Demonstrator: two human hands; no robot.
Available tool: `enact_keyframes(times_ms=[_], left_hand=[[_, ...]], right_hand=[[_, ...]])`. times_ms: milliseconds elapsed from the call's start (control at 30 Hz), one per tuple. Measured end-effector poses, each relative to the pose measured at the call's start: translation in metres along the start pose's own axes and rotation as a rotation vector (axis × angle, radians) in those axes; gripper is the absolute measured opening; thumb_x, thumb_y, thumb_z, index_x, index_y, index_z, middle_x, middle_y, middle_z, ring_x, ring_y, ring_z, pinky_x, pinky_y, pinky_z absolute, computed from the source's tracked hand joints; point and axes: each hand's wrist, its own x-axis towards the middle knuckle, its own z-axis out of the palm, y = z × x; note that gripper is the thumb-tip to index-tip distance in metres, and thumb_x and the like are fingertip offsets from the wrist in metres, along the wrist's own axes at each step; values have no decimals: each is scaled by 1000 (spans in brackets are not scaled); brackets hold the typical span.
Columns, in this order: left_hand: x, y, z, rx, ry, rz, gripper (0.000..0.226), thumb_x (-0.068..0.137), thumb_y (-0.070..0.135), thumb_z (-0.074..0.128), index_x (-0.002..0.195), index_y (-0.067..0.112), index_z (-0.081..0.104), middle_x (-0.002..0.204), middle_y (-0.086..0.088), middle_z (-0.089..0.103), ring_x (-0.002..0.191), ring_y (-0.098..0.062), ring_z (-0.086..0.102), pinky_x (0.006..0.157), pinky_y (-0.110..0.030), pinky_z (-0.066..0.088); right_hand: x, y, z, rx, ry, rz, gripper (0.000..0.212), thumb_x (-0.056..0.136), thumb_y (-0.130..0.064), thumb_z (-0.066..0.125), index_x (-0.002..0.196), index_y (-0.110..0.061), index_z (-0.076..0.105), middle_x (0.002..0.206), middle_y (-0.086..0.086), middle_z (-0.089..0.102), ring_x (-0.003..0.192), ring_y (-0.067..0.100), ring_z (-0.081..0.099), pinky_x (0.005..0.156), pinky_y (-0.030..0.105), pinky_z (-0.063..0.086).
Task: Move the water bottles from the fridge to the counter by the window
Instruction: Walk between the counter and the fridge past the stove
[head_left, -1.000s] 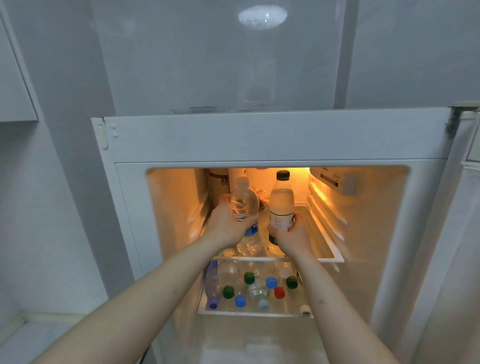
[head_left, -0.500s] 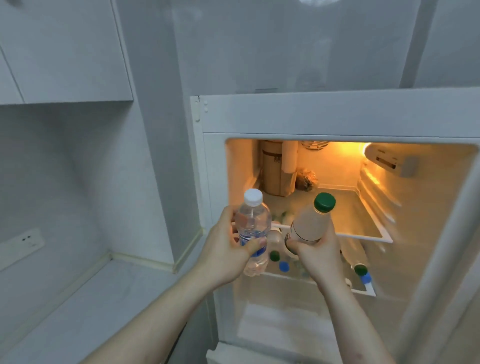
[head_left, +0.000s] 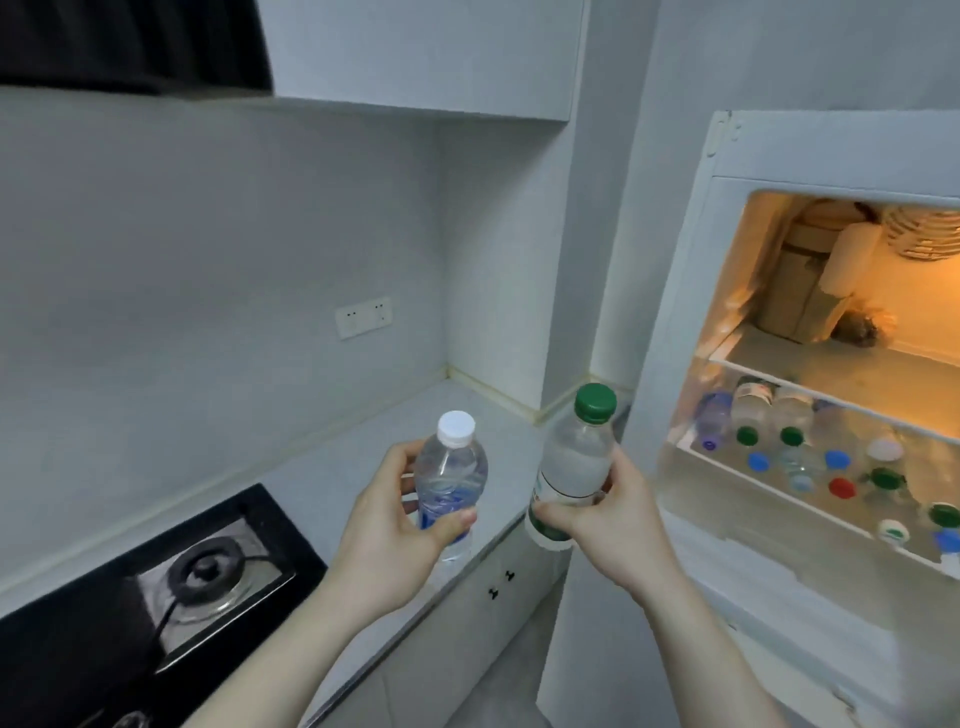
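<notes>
At the lower left of the frame a black gas hob (head_left: 156, 582) sits sunk into the pale counter (head_left: 363, 457), its round burner (head_left: 208, 566) under a metal grate. Above it, at the upper left, hangs a dark hood (head_left: 130, 41), and a white wall socket (head_left: 363, 322) sits on the grey wall towards the centre. Just left of centre, the left hand (head_left: 395, 525) wraps its fingers and thumb round a clear bottle with a white cap (head_left: 451, 483) and a blue label, held upright above the counter's front edge. Just beside it, to the right, the right hand (head_left: 608, 519) clasps a bottle with a green cap (head_left: 574, 467), tilted slightly left, in front of the gap between counter and fridge (head_left: 691, 291). Two small dark cabinet knobs (head_left: 501, 582) show below the counter. At the right the fridge stands open and lit orange; its lower shelf (head_left: 810, 504) carries more bottles lying with green, blue, red and white caps outward. The upper shelf holds a brown container (head_left: 800, 291) and a white roll (head_left: 852, 260).
</notes>
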Motion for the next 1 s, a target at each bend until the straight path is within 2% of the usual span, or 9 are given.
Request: enact_keyframes(times_ms=[67,133,234,300,434,601,767,901,1001], left_hand=[[-23,-10,-23,23,36,-53,58,80,21,87,121,43,53,118,22,66,108,3,64,94,-22,52],[-59,-24,-61,25,122,-101,58,80,19,86,122,41,53,117,19,69,108,-1,67,95,-27,53],[-102,-41,-104,58,232,-153,58,80,14,86,123,35,54,112,21,71,104,1,68,95,-26,54],[-133,-52,-135,68,336,-206,58,79,15,86,123,36,54,111,25,71,103,3,68,95,-26,54],[-185,-74,-183,88,497,-281,59,79,18,87,123,40,53,115,22,70,109,0,67,98,-28,53],[-247,-83,-236,144,678,-387,59,79,23,87,122,40,51,112,28,68,107,3,66,93,-23,53],[-302,-100,-285,193,866,-464,58,80,20,86,123,36,51,113,29,66,106,2,66,90,-16,51],[-333,-115,-317,217,989,-522,54,82,16,84,119,37,50,108,30,66,102,7,64,81,-4,45],[-348,-122,-337,217,1015,-585,53,85,21,82,118,42,46,108,33,66,101,11,62,80,-5,46]], right_hand=[[-12,-4,23,-2,-80,-7,60,60,-18,91,109,-37,63,103,-13,76,96,10,73,88,41,61],[-30,-17,61,-15,-195,-38,62,62,-17,92,112,-39,63,103,-16,75,95,5,72,86,34,60],[-52,-34,109,14,-346,-72,66,64,-16,93,115,-42,62,101,-21,74,91,-3,70,80,23,54],[-66,-45,149,26,-458,-103,67,63,-18,94,116,-44,61,101,-25,73,92,-5,69,82,22,53],[-94,-67,217,41,-637,-159,65,63,-18,95,108,-50,61,100,-26,72,91,-1,71,84,28,57],[-130,-99,296,36,-862,-261,62,64,-19,95,109,-45,62,101,-21,74,92,1,71,83,30,59],[-171,-132,369,58,-1081,-350,62,67,-21,95,111,-45,60,101,-27,71,92,-10,66,72,12,51],[-199,-147,426,69,-1198,-391,62,66,-20,95,110,-46,59,100,-21,72,91,-11,65,70,11,49],[-215,-154,459,93,-1275,-410,66,66,-19,94,115,-47,59,103,-25,71,94,-7,67,73,13,51]])
